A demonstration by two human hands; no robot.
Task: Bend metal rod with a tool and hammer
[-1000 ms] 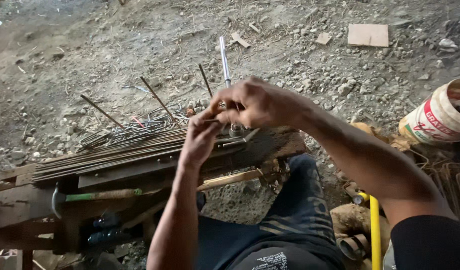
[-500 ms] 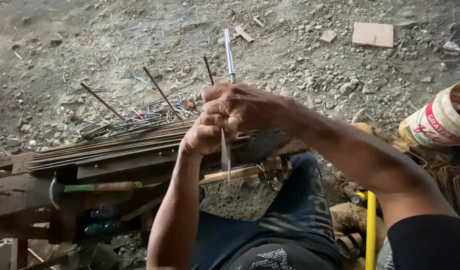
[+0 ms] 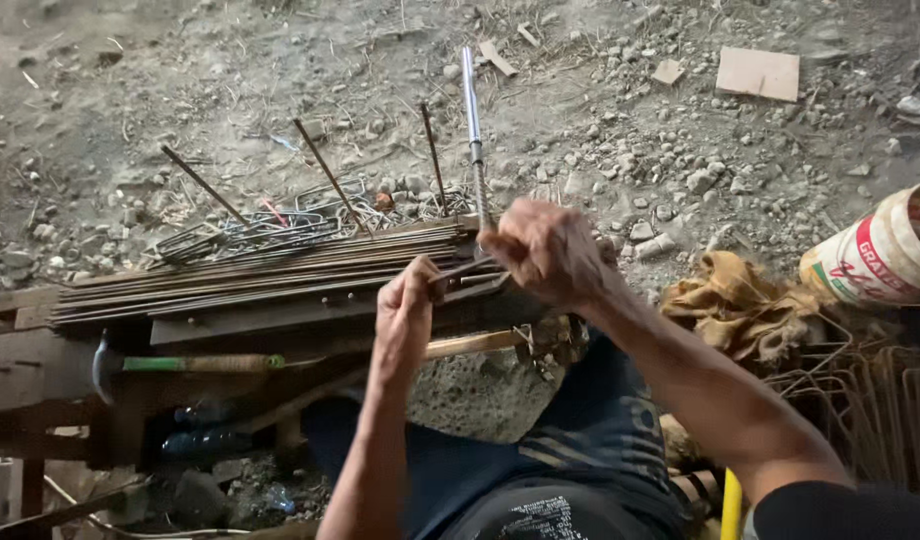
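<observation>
My left hand (image 3: 405, 312) grips the near end of a thin steel rod (image 3: 458, 270) at the right end of a bundle of straight rods (image 3: 260, 272) lying on a wooden bench (image 3: 40, 370). My right hand (image 3: 550, 250) closes around the lower part of a long metal bending bar (image 3: 472, 130), which points away from me toward the gravel. The two hands are close together, with the rod running between them.
Bent wire stirrups (image 3: 270, 228) lie heaped behind the bundle, with several rods sticking up. A hammer with a green-banded handle (image 3: 195, 364) rests under the bench top. A white-and-red bucket (image 3: 880, 255), brown cloth (image 3: 745, 305) and more stirrups (image 3: 860, 395) sit at right. Gravel ground beyond.
My left hand has dropped lower and away from my right hand, now holding the rod's end. The bending bar has tilted slightly left in my right hand.
</observation>
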